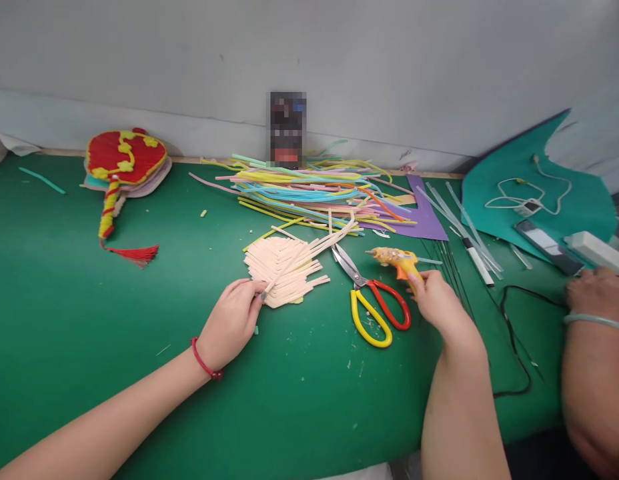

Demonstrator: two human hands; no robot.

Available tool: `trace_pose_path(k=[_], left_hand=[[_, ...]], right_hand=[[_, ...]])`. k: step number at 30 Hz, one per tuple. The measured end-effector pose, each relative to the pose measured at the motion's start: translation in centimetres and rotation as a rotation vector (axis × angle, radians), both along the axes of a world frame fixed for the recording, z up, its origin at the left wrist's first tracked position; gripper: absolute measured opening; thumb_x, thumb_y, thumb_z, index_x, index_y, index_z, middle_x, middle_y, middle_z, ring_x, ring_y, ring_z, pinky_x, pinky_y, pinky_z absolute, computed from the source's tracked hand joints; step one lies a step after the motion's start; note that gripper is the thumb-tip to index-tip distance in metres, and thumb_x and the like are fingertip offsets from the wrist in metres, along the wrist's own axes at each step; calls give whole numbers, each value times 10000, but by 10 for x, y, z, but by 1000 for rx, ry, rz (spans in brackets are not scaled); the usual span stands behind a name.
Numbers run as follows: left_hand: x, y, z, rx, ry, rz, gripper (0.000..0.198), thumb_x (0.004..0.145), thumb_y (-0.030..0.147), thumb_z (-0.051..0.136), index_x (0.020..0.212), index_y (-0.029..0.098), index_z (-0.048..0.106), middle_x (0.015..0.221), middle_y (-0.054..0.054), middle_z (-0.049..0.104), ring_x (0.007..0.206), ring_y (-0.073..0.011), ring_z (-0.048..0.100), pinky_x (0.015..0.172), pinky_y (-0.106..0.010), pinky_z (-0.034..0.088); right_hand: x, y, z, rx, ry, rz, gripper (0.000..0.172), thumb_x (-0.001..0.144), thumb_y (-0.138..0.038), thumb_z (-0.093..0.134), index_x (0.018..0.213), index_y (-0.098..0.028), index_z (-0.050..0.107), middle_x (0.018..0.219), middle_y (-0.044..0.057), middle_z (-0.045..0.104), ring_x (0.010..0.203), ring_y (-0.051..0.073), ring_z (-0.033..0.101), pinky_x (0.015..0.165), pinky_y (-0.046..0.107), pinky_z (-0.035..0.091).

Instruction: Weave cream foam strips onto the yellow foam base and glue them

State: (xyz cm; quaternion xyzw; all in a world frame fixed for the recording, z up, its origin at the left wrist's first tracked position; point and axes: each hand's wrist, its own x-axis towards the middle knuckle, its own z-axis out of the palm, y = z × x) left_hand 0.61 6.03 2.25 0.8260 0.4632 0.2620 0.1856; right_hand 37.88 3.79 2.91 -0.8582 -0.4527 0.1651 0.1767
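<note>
My left hand (232,319), with a red bracelet at the wrist, pinches the lower end of a pale strip that crosses a cream leaf-shaped piece (284,267) made of many fuzzy strips. My right hand (432,293) is closed around the handle of a yellow hot glue gun (397,259), whose nozzle points left. Between the two hands, scissors (359,280) with one red and one yellow handle lie on the green table (189,413). Their blades reach toward the right tips of the cream strips.
Colourful fuzzy strips (309,193) are piled behind the cream piece, near a phone (287,130) against the wall. A red-and-yellow fan (127,157) lies at left. Clear glue sticks (464,227), a black cable (507,327) and another person's arm (597,373) are at right.
</note>
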Motion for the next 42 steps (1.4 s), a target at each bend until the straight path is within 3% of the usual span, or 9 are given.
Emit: trace_pose_path(k=[3,7,10,13,16,20,33,42], left_hand=[[-2,3,2,-33,-6,12,259,958,251,334,1003,204,585,973,-43,690,960,-203,607,992,-414,424],[-4,7,4,-80,-35,16,276,962,292,331,985,209,594,944,-40,682,976,-203,599,1004,-407,416],[-4,8,3,-95,-35,11,284,963,295,327,992,199,593,954,-43,683,958,-201,607,1015,-409,410],[-4,8,2,-91,-22,5,286,961,290,326,1012,197,591,988,-44,691,963,-202,611,1033,-423,395],[-3,8,1,-94,-11,9,284,961,280,320,1027,205,586,1009,-39,698,968,-196,615,1042,-429,388],[-3,8,2,-83,-16,0,262,960,265,327,1008,212,579,1031,-36,704,960,-189,622,1049,-429,383],[-3,8,0,-47,-16,-5,259,962,246,332,1020,204,581,1038,-40,705,947,-186,634,1051,-427,386],[-3,8,0,-61,-12,-11,254,965,246,330,1033,207,572,1029,-38,706,945,-185,634,1055,-439,377]], right_hand=[[-14,-6,16,171,60,-13,434,916,-519,339,1152,-173,454,880,119,662,713,242,640,632,359,484],[-60,-20,34,235,-37,175,512,895,-623,338,1148,-212,507,975,96,654,829,244,632,691,349,487],[-92,-31,21,258,-120,408,576,833,-645,477,1168,-178,522,1027,119,638,918,262,627,745,347,502],[-106,-38,-1,353,-335,481,535,888,-558,447,1193,-126,528,1043,155,631,957,279,623,730,349,516],[-109,-39,-12,387,-451,526,460,912,-445,453,1228,-116,515,1041,152,630,957,272,624,717,341,526],[-110,-39,-9,363,-449,565,414,917,-366,453,1263,-143,496,1009,138,623,960,278,618,732,357,529],[-113,-41,-8,355,-417,584,383,930,-305,443,1261,-116,484,1001,149,606,964,283,599,787,383,527],[-111,-43,-7,354,-478,546,378,935,-307,430,1283,-166,473,992,127,605,934,269,608,734,362,527]])
